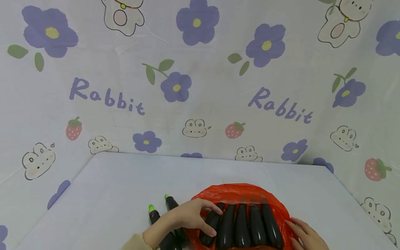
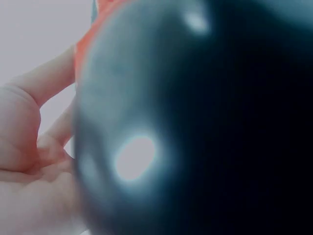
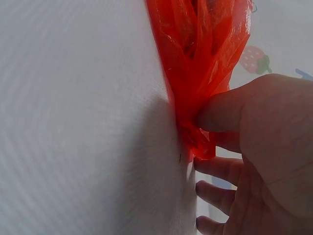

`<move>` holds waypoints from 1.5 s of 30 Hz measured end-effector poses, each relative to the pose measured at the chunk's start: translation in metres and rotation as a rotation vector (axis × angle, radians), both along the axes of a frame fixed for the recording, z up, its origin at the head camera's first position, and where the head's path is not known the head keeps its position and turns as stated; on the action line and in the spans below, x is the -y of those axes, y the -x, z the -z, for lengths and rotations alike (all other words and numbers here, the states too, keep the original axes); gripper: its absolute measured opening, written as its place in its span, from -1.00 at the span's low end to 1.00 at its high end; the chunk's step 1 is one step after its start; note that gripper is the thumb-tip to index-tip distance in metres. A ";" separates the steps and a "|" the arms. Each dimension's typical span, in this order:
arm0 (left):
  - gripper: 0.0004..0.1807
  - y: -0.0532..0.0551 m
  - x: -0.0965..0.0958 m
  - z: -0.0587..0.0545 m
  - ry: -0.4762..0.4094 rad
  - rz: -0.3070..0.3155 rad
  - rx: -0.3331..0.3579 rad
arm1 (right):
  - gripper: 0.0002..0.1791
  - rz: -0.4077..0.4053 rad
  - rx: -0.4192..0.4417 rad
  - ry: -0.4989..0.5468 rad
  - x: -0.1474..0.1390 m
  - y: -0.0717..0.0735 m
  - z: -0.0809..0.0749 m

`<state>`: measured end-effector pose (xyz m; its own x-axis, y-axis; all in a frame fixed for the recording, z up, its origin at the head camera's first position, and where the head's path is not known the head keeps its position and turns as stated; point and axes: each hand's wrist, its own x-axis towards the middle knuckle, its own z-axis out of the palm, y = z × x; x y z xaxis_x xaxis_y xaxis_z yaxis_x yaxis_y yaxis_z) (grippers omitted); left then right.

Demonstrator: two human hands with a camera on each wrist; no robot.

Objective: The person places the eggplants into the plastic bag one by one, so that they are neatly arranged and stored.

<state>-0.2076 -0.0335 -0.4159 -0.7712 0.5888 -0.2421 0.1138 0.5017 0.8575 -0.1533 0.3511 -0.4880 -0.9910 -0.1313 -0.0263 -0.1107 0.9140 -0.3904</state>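
A red plastic bag [image 1: 231,190] lies spread on the table with several glossy black eggplants [image 1: 242,225] side by side on it. My left hand [image 1: 193,215] grips the leftmost eggplant [image 1: 213,220] there, thumb near its lower end and fingers over its upper part. At the bag's right edge, my right hand [image 1: 307,236] pinches the gathered red plastic [image 3: 195,139] between thumb and fingers, as the right wrist view shows. A dark shiny eggplant [image 2: 146,88] fills most of the left wrist view and hides part of the left hand.
Left of the bag, partly under my left forearm, lie two more eggplants with bright green tips, a nearer one [image 1: 154,216] and a farther one [image 1: 171,203]. The white table [image 1: 125,187] ends at a cloth backdrop [image 1: 200,104] printed with rabbits and flowers.
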 end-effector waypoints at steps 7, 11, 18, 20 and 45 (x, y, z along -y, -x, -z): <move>-0.55 0.001 -0.001 0.003 -0.021 0.000 0.007 | -0.44 0.004 0.009 0.000 -0.001 0.000 -0.001; -0.55 0.001 0.002 0.003 -0.071 0.013 0.024 | -0.45 -0.010 -0.011 -0.016 0.000 0.001 0.000; -0.54 0.000 0.009 -0.002 -0.109 -0.012 0.031 | -0.46 -0.001 0.000 -0.031 -0.001 0.002 0.002; -0.56 -0.002 0.014 -0.006 -0.107 -0.033 0.004 | -0.45 0.008 0.010 -0.037 -0.002 0.002 0.003; -0.44 -0.059 0.139 0.018 -0.163 -0.649 -0.072 | -0.49 -0.011 0.017 -0.051 0.006 0.002 -0.006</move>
